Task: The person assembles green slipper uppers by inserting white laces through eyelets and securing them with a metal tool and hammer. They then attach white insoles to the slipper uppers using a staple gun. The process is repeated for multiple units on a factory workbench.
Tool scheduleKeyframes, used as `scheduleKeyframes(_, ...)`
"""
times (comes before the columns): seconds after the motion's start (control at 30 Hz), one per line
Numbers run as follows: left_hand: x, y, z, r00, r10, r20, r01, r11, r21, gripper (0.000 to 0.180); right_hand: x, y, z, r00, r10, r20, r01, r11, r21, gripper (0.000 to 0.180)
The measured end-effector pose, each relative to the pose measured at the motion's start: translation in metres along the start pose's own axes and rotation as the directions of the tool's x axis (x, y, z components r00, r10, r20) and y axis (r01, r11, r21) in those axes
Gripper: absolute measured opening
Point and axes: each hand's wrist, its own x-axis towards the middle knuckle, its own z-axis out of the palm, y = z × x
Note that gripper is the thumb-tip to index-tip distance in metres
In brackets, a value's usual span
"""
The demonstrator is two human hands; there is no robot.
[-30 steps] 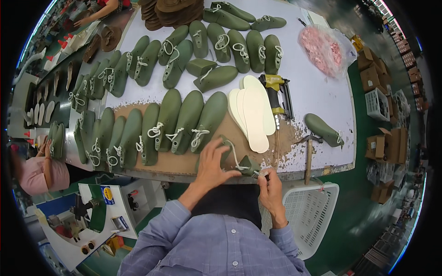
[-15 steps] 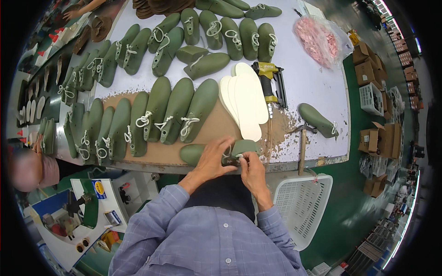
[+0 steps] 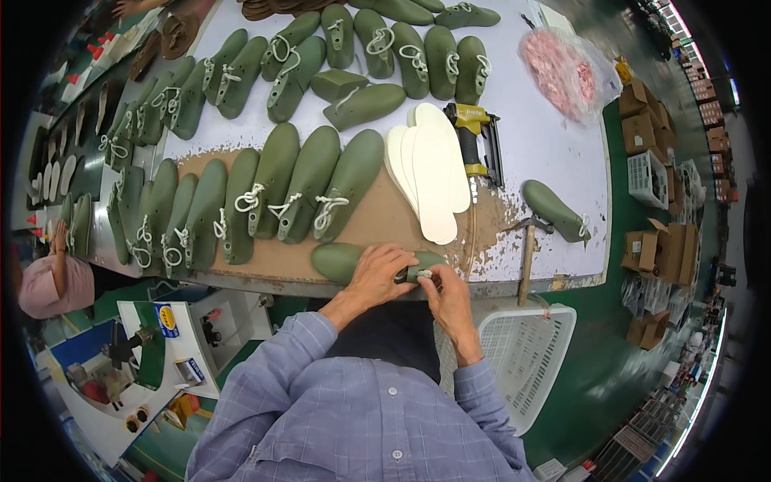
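Left hand (image 3: 376,275) lies closed over the top of a green shoe last (image 3: 341,261), fingers curled down onto its rear part; right hand (image 3: 446,296) meets it from the right, thumb and fingertips pinched on a small pale piece at the last's heel end, though what that piece is cannot be told. The last is smooth, olive green and rounded, lying on its side along the near edge of the table (image 3: 554,145), toe pointing to the person's left, heel hidden under the hands. It rests on a brown board (image 3: 385,221) that covers the near part of the white tabletop. Just beyond it stands a row of like lasts (image 3: 309,185) with white cords (image 3: 328,213) looped at their tops; more rows lie farther back. To the right of that row is a fanned stack of cream insoles (image 3: 430,173), and beside the stack a yellow-and-black staple gun (image 3: 474,145). A hammer (image 3: 528,249) lies near the right-hand table edge, close to a single last (image 3: 554,210). A white basket (image 3: 522,361) stands below the table.
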Motion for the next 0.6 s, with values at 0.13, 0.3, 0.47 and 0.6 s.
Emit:
scheduleKeyframes(0.13, 0.0, 0.008, -0.003, 1.0, 0.017, -0.025, -0.017, 1.0, 0.016, 0.048, -0.002, -0.005, -0.018, 0.995, 0.074, 0.067, -0.071, 0.996, -0.045, 0.016)
scheduleKeyframes(0.3, 0.001, 0.022, -0.013, 0.995, 0.093, -0.036, -0.092, 0.996, 0.012, 0.048, -0.017, -0.014, -0.031, 0.995, 0.095, 0.038, -0.093, 0.994, -0.052, 0.015)
scheduleKeyframes(0.47, -0.016, 0.011, -0.012, 0.992, 0.116, -0.043, -0.116, 0.993, 0.002, 0.048, -0.019, -0.017, -0.017, 0.983, 0.088, 0.16, -0.059, 0.982, -0.18, 0.021)
scheduleKeyframes(0.6, -0.027, 0.002, -0.011, 0.989, 0.15, 0.009, -0.15, 0.987, 0.057, 0.045, -0.014, -0.019, 0.001, 0.903, 0.019, 0.429, 0.169, 0.903, -0.396, 0.028)
